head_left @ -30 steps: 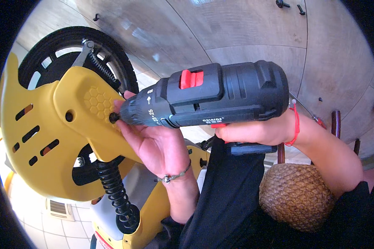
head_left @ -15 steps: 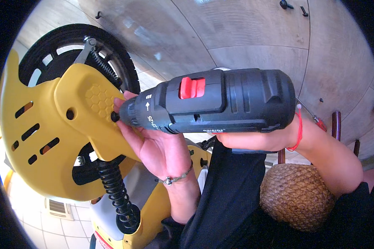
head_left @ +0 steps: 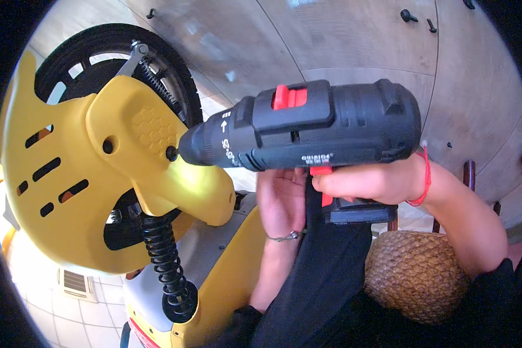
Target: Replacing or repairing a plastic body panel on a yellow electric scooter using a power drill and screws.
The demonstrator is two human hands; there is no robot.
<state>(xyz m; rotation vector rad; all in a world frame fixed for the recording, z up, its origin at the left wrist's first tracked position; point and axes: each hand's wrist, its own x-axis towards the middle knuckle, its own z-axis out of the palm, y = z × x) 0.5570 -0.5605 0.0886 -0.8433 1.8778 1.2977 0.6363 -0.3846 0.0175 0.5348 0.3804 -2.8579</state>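
Observation:
A black cordless drill (head_left: 307,127) with red switches lies level across the middle, its nose pointing left. My right hand (head_left: 371,184) is closed around its handle, with a finger by the red trigger. The drill's tip meets a dark screw (head_left: 171,153) set in the yellow plastic cover (head_left: 156,127), and its lamp lights the plastic beneath. My left hand (head_left: 279,200) is under the drill body, palm partly showing; its fingers are mostly hidden behind the tool. A black coil-spring shock absorber (head_left: 161,249) runs down from the cover.
Behind the cover stands a black-tyred wheel (head_left: 182,75). A grey and yellow body panel (head_left: 229,255) lies below. Several dark screws, one a large-headed screw (head_left: 409,16), are scattered on the grey wood-look floor (head_left: 354,46). A woven seat (head_left: 414,275) is at lower right.
My left hand has left the screw and drill nose, moving right to beneath the drill body. The drill has risen slightly and shifted right in view; its lamp now lights the cover.

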